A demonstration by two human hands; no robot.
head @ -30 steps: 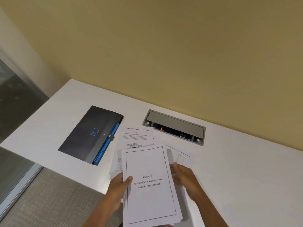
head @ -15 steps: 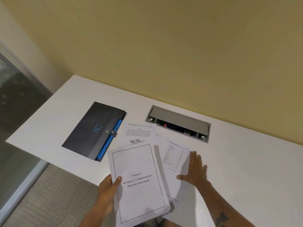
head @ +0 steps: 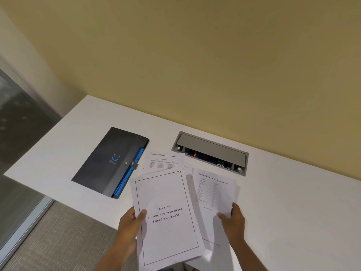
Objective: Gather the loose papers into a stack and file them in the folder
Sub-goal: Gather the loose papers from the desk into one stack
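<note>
My left hand [head: 130,223] grips a stack of white sheets [head: 166,218] by its left edge, thumb on top; the front page reads "Chapter 3". My right hand [head: 233,218] pinches a sheet with a printed list [head: 212,194] at its right edge and lifts it off the white desk [head: 293,212]. Another printed sheet [head: 165,162] lies flat on the desk behind the stack, partly hidden by it. The dark folder [head: 109,163] with blue inner tabs lies shut on the desk to the left, snap fastened.
A grey cable box [head: 211,152] with its lid up is set into the desk near the yellow wall. The desk's front edge runs just ahead of my wrists, with grey carpet [head: 58,237] below. A glass panel stands at far left.
My right hand was flat on the list sheet; now it has pinched that sheet's edge and raised it. The stack in my left hand has shifted slightly right.
</note>
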